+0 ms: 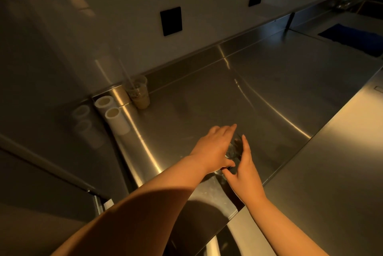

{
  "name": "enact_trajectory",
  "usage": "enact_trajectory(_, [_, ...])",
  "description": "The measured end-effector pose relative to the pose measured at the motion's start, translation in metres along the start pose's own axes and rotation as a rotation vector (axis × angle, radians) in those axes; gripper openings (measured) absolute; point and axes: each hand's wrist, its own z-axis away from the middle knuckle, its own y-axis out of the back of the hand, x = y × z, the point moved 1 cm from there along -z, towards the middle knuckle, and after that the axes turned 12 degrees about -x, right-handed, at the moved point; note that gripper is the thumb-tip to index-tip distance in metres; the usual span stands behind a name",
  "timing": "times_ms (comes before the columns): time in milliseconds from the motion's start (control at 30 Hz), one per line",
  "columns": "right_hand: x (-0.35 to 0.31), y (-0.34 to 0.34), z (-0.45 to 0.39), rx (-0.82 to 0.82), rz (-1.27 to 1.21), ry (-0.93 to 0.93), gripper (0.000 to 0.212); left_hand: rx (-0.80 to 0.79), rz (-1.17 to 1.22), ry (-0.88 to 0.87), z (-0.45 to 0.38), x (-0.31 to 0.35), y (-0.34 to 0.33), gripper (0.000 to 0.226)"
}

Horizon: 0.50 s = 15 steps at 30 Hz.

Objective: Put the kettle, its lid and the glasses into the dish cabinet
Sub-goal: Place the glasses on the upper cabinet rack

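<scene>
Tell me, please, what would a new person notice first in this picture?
First, the two bare hands meeting low in the middle: the left hand and the right hand close around a clear glass over the steel counter. Next, the two white tubes and the plastic cup with a straw in the far left corner.

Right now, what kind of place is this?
Probably a commercial kitchen or café prep area: a long stainless steel counter, a plastic iced-drink cup with a straw by the wall, and a sink far right.
</scene>
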Motion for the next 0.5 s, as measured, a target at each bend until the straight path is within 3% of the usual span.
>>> enact_trajectory(200, [0.005,-0.011,-0.009,0.04,-0.123,-0.056,0.114,-0.015,0.035,0.001,-0.001,-0.001,-0.001,0.105])
enact_trajectory(500, [0.007,-0.019,-0.016,0.08,-0.266,0.008,0.112,-0.039,-0.123,-0.034,-0.001,-0.003,-0.002,0.093])
